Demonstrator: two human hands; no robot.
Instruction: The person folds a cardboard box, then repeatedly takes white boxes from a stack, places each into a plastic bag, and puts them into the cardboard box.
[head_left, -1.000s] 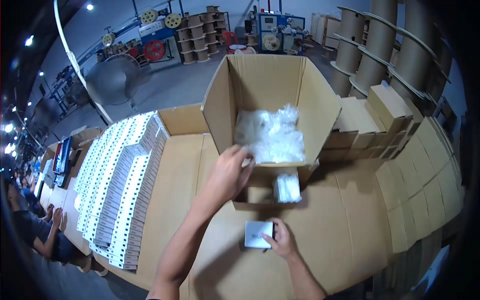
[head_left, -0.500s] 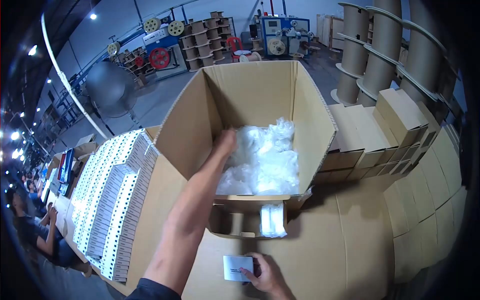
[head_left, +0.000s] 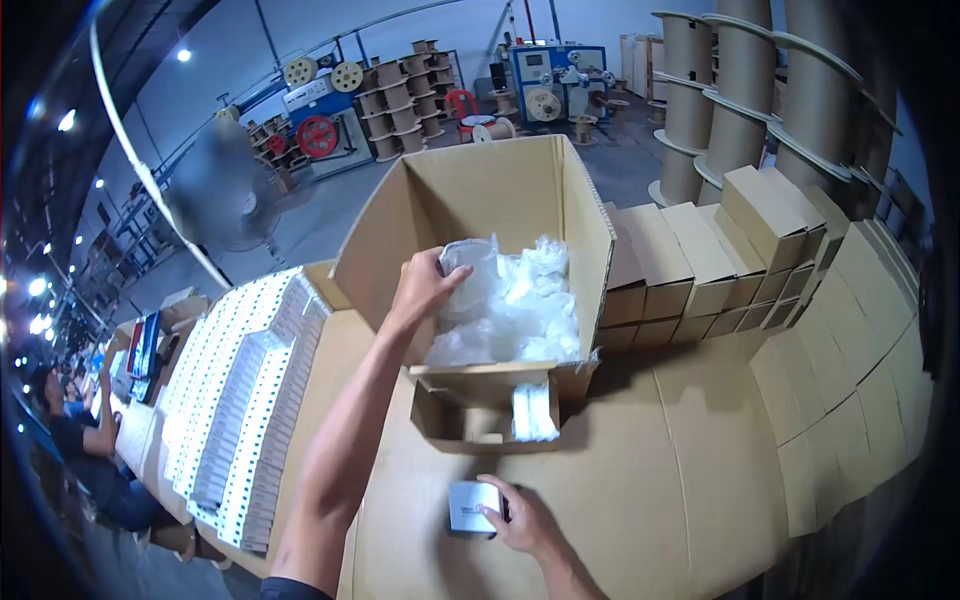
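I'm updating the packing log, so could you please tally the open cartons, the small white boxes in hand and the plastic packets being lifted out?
Large open carton: 1
Small open carton: 1
Small white box, under the right hand: 1
Plastic packet, gripped by the left hand: 1
Total: 4

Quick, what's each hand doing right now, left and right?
Left hand: closed on a clear plastic packet in the big carton.
Right hand: holding a small white box on the table.
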